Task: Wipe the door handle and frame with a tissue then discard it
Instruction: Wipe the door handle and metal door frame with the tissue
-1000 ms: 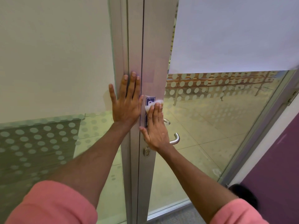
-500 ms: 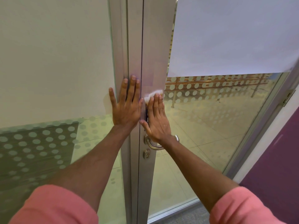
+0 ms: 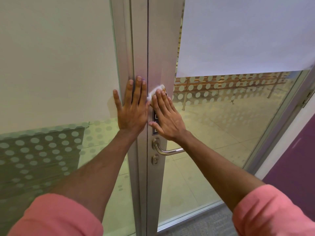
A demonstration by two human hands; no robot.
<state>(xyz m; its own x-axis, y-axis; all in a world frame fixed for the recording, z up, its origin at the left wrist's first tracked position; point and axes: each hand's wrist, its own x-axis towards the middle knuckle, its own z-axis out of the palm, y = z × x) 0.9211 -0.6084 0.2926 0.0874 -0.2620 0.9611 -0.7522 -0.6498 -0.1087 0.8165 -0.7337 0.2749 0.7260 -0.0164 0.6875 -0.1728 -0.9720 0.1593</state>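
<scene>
A glass door with a silver metal frame fills the view. My right hand lies flat on the frame and presses a white tissue against it under the fingertips, above a dark sign sticker. The steel lever door handle and a keyhole sit just below that hand, untouched. My left hand rests flat, fingers spread, on the fixed frame post left of the door seam and holds nothing.
White paper covers the door's upper glass; dotted frosted film runs across the glass. A frosted glass panel is at the left. A purple wall stands at the right, grey carpet below.
My right hand has slid the tissue upward along the door frame, from the sticker to above it, uncovering the handle. My left hand has stayed pressed on the post.
</scene>
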